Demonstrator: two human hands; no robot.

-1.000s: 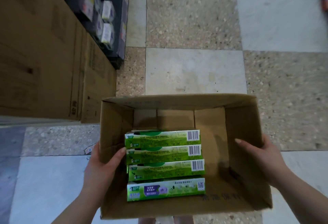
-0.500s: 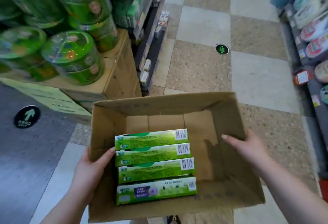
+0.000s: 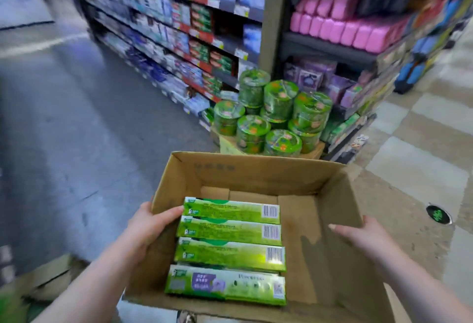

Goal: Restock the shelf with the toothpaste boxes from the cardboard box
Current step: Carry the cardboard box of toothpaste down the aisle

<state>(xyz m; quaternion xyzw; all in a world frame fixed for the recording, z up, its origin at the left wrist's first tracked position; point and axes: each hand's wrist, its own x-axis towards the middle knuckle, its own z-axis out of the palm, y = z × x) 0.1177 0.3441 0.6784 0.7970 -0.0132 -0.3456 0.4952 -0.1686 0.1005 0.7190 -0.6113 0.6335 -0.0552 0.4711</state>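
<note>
I carry an open cardboard box (image 3: 256,171) in front of me, held off the floor. My left hand (image 3: 146,230) grips its left wall, thumb inside. My right hand (image 3: 358,233) grips the right wall, fingers inside. Several green toothpaste boxes (image 3: 230,233) lie flat side by side on the left part of the box floor, the nearest one with a purple label. The toothpaste shelf (image 3: 194,30) runs along the aisle at upper middle, filled with blue, white and green-red boxes.
A stack of round green shrink-wrapped packs (image 3: 268,117) sits on a carton just beyond the box. An end shelf with pink packs (image 3: 345,25) and purple boxes stands at right. Grey aisle floor lies at left, checkered tiles at right.
The view has swung up and left from the floor to the aisle and shelves. Both hands keep the same grip on the carried box; the toothpaste boxes have not shifted.
</note>
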